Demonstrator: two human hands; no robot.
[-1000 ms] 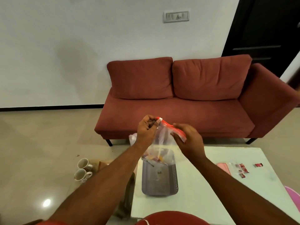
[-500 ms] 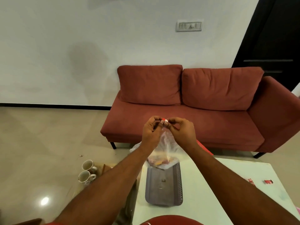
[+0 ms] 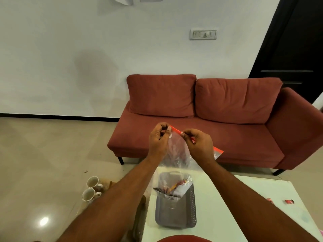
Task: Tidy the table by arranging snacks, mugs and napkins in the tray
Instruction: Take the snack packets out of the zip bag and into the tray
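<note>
Clear plastic bag [image 3: 176, 151] hangs upright in the air between both hands. Its bottom end is over the far end of the grey tray [image 3: 176, 213]; contact not clear. A red seal strip [image 3: 175, 131] runs along the top edge, slanting down toward the right. Bunched at the bag's bottom are snacks [image 3: 174, 186], mixed colours, kinds not legible.

Grip of the left hand [image 3: 160, 138]: thumb and forefinger pinch the strip's left end. Grip of the right hand [image 3: 197, 145]: pinched on the strip further along, with the remainder trailing out past the wrist.

Tray sits on the white counter [image 3: 218, 206], near its left edge. Two small red wrappers [image 3: 289, 201] lie on the counter well to the right, apart from the tray. Two mugs [image 3: 92, 182] stand side by side on the floor [image 3: 43, 163], left of the counter. Red sofa [image 3: 227, 137] behind, against the wall.
</note>
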